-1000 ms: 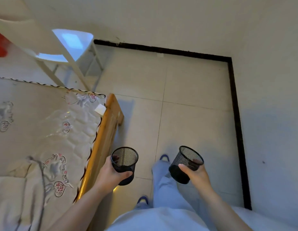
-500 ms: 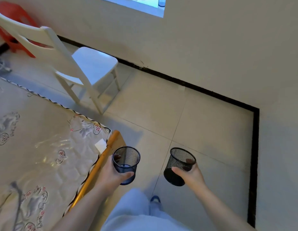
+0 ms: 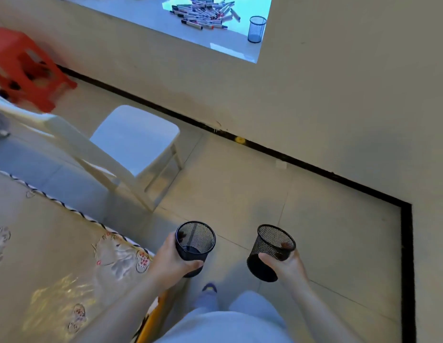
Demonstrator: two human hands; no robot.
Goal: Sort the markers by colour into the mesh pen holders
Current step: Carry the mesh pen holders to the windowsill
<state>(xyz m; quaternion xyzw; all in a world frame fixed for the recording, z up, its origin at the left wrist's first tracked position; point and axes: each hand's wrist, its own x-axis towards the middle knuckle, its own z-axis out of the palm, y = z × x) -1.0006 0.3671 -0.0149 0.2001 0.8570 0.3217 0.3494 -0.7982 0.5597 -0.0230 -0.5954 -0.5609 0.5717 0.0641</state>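
Ahead of you a white surface point(image 3: 146, 13) carries a heap of markers point(image 3: 203, 16) and, just right of it, one upright holder point(image 3: 256, 29). Your left hand point(image 3: 172, 262) grips a second holder point(image 3: 195, 245); your right hand point(image 3: 286, 264) grips a third holder point(image 3: 271, 251), tilted.

left hand point(image 3: 169, 262) grip curled, right hand point(image 3: 287, 267) grip curled, forearms extended

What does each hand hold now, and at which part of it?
The left hand grips one empty mesh holder around its side wall. The right hand grips another mesh holder around its side, thumb across the mesh.
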